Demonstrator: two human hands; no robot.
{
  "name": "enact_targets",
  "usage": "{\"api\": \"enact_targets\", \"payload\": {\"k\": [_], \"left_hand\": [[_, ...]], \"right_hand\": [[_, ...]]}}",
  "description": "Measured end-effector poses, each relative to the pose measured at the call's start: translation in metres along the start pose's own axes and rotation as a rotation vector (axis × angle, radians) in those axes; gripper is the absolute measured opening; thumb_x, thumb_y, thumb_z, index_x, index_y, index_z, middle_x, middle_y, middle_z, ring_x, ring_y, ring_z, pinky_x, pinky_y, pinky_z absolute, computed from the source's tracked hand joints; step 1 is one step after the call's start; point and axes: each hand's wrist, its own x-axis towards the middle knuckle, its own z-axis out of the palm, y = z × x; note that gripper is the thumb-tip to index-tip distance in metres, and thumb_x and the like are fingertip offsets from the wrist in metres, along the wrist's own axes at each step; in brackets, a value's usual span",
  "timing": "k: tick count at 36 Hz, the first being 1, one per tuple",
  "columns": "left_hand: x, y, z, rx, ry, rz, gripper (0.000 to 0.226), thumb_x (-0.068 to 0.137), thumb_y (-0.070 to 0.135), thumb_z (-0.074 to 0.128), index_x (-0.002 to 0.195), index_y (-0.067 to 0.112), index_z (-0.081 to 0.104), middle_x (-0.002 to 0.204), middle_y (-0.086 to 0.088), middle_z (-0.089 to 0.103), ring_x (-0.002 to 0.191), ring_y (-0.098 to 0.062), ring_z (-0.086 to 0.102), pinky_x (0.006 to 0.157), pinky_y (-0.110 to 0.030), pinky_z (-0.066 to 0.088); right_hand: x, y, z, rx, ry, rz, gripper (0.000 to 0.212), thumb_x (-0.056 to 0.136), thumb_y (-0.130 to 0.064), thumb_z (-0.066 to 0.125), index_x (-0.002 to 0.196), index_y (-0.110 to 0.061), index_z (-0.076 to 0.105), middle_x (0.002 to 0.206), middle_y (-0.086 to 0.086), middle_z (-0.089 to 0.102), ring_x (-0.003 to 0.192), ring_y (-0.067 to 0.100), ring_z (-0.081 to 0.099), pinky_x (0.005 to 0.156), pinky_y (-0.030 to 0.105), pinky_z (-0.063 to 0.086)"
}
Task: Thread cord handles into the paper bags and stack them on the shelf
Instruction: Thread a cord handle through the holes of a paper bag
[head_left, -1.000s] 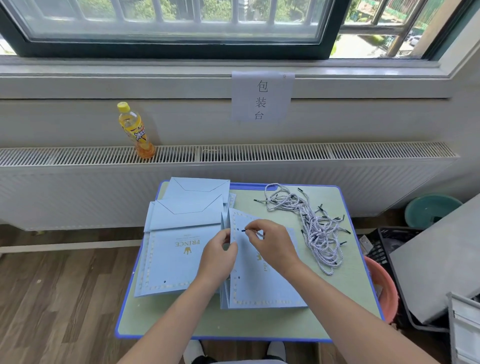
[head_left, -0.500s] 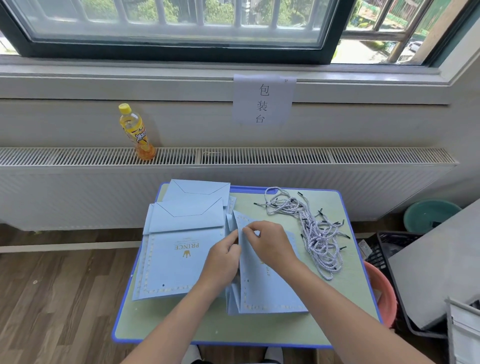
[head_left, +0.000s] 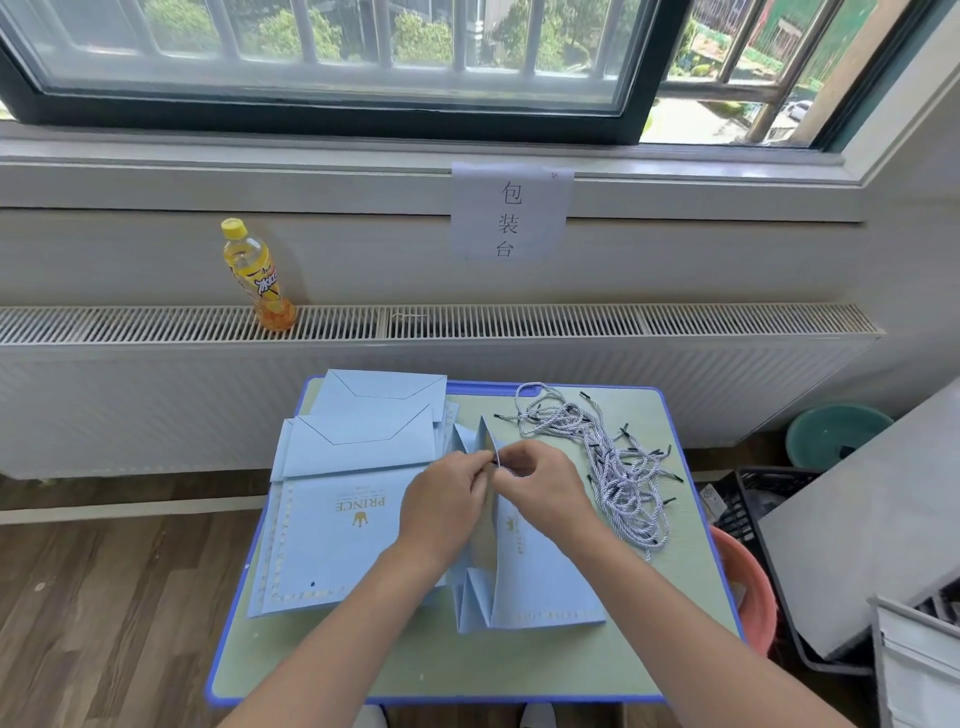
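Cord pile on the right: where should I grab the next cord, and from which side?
Pinch one black tip at the far edge of the cord pile, coming from above with the right hand. Tips there stick out free of the tangle, so one cord should probably pull loose; the middle is knotted loops.
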Motion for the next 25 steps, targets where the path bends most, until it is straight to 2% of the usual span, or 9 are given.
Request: {"api": "enact_targets", "payload": {"k": [4,10,13,15,18,21,23,25], "left_hand": [[0.004,0.006,0.005,0.191,0.019,0.034,0.023,0.099,0.03,0.045,0.107,0.027,0.067,0.097,0.003,0.064,0.087,-0.019,0.061,0.067,-0.03,0.045],[0.007,0.006,0.017,0.205,0.076,0.105,0.021,0.094,0.024,0.047,0.09,0.017,0.066,0.083,0.0,0.063,0.066,-0.029,0.063,0.052,-0.034,0.044],[0.012,0.007,0.015,0.262,-0.053,0.118,0.021,0.099,0.021,0.04,0.101,0.012,0.059,0.099,-0.001,0.059,0.081,-0.03,0.061,0.066,-0.037,0.046],[0.015,0.005,0.013,0.284,-0.122,0.132,0.019,0.099,0.017,0.039,0.102,0.01,0.056,0.105,-0.002,0.055,0.085,-0.031,0.059,0.07,-0.039,0.046],[0.016,0.004,0.012,0.359,-0.192,0.156,0.016,0.095,0.011,0.04,0.1,0.01,0.055,0.109,-0.002,0.052,0.083,-0.032,0.058,0.069,-0.039,0.046],[0.014,0.01,0.008,0.48,-0.231,0.176,0.018,0.092,0.006,0.04,0.104,0.01,0.052,0.114,-0.002,0.048,0.082,-0.032,0.057,0.063,-0.036,0.04],[0.012,0.015,0.003,0.548,-0.238,0.184,0.021,0.089,0.002,0.04,0.106,0.009,0.05,0.115,-0.004,0.047,0.076,-0.032,0.049,0.061,-0.033,0.034],[0.011,0.02,-0.002,0.621,-0.239,0.203,0.024,0.088,-0.002,0.041,0.108,0.009,0.049,0.116,-0.004,0.046,0.072,-0.027,0.038,0.062,-0.033,0.031]], "right_hand": [[-0.005,0.0,-0.002,0.008,0.028,0.037,0.018,0.077,-0.011,0.064,0.095,-0.015,0.068,0.089,-0.005,0.07,0.079,0.006,0.063,0.067,0.009,0.044],[-0.008,-0.004,-0.01,-0.004,0.064,0.055,0.02,0.078,-0.01,0.064,0.097,-0.016,0.066,0.091,-0.005,0.068,0.084,0.009,0.063,0.067,0.005,0.042],[-0.008,-0.009,-0.016,-0.105,0.073,0.039,0.014,0.079,-0.012,0.063,0.092,-0.017,0.063,0.085,-0.006,0.065,0.073,0.004,0.056,0.06,0.004,0.04],[-0.006,-0.011,-0.02,-0.173,0.084,0.033,0.005,0.078,-0.014,0.061,0.082,-0.016,0.059,0.077,-0.007,0.06,0.066,0.005,0.05,0.055,0.01,0.039],[-0.002,-0.016,-0.026,-0.227,0.078,0.069,0.005,0.079,-0.018,0.061,0.079,-0.014,0.057,0.077,-0.004,0.059,0.064,0.008,0.049,0.048,0.014,0.035],[0.0,-0.023,-0.028,-0.281,0.066,0.061,0.007,0.079,-0.017,0.059,0.075,-0.015,0.055,0.074,-0.005,0.057,0.063,0.01,0.047,0.047,0.015,0.032],[0.0,-0.026,-0.029,-0.294,0.059,0.057,0.011,0.079,-0.015,0.058,0.071,-0.015,0.051,0.07,-0.004,0.054,0.062,0.011,0.045,0.048,0.018,0.032],[0.0,-0.028,-0.03,-0.313,0.063,0.067,0.007,0.079,-0.015,0.058,0.073,-0.013,0.054,0.072,-0.003,0.057,0.064,0.014,0.048,0.055,0.024,0.038]]}}
